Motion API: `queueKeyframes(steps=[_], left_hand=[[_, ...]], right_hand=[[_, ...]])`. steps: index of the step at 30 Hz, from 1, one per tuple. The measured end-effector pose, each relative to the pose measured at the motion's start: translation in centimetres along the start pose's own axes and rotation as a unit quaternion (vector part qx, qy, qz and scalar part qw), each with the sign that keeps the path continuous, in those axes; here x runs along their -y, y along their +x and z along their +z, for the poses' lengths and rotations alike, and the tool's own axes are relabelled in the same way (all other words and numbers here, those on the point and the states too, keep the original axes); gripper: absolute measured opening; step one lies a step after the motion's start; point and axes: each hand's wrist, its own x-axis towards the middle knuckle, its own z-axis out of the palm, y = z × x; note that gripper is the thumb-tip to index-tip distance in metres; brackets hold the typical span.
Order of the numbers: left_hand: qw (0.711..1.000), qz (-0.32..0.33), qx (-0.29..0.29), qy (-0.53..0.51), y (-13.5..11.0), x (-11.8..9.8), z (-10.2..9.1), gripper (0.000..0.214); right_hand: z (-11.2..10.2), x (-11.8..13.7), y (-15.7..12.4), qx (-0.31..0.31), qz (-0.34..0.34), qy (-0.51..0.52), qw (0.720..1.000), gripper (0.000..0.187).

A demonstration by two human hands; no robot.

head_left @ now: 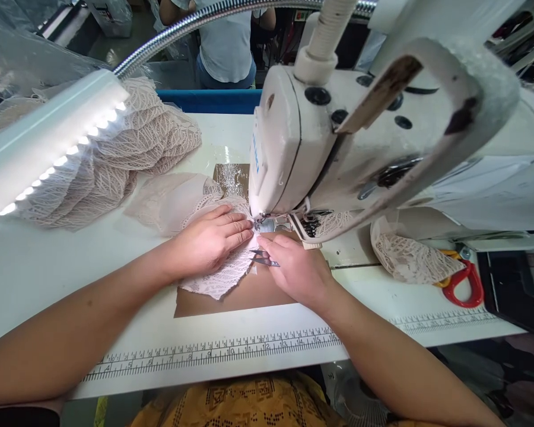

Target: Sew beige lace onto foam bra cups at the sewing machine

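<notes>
My left grip [218,238] rests unclenched on pale-pink lace fabric [218,283]; my right grip [296,265] grasps pointed grey metal snips [266,261]. Advise even pressure, snips angled clear of fabric.

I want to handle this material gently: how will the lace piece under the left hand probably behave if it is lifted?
The lace piece looks thin and lies spread out, so it would probably droop. Its fine, lacy pattern suggests little weight. Its uneven near edge, beyond the left hand, may curl or fold.
</notes>
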Motion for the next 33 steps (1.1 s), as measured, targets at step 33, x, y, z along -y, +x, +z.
queueKeyframes(steps=[33], left_hand=[[0.875,-0.327,-0.098,-0.344,-6.0,-8.8,-4.6,0.046]], right_hand=[[-0.4,1.1,0.0,-0.01,-0.044,0.323,0.945,0.041]])
